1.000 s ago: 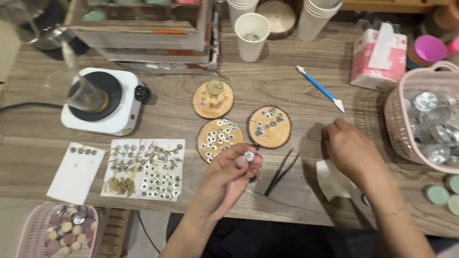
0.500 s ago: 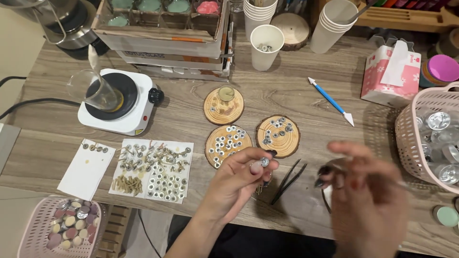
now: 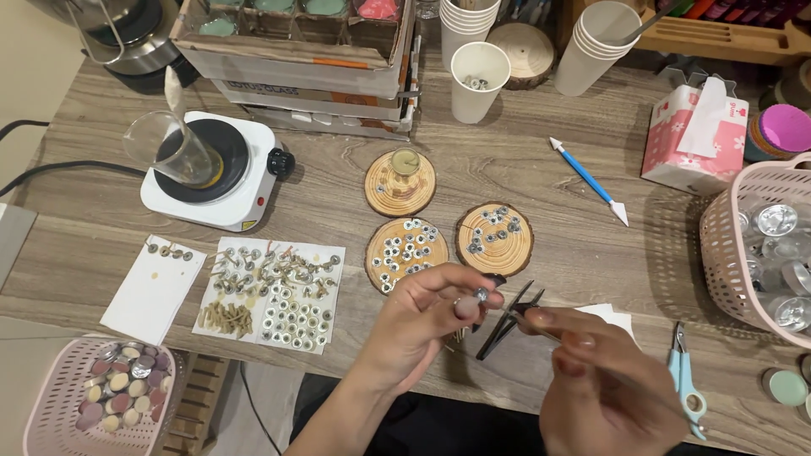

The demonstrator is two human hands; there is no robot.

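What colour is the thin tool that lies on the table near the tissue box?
The thin tool has a blue handle with white tips, shown best in the head view.

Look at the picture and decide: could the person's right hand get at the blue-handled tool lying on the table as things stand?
Probably yes. The blue-handled tool lies in the open on the table, with bare wood between it and the right hand. But that hand already grips black tweezers, which it would likely have to put down first.

My left hand [image 3: 422,308] is raised, thumb and fingertips pinched together. My right hand [image 3: 604,380] sits just beside it, fingers curled in a grip, pointing toward the left.
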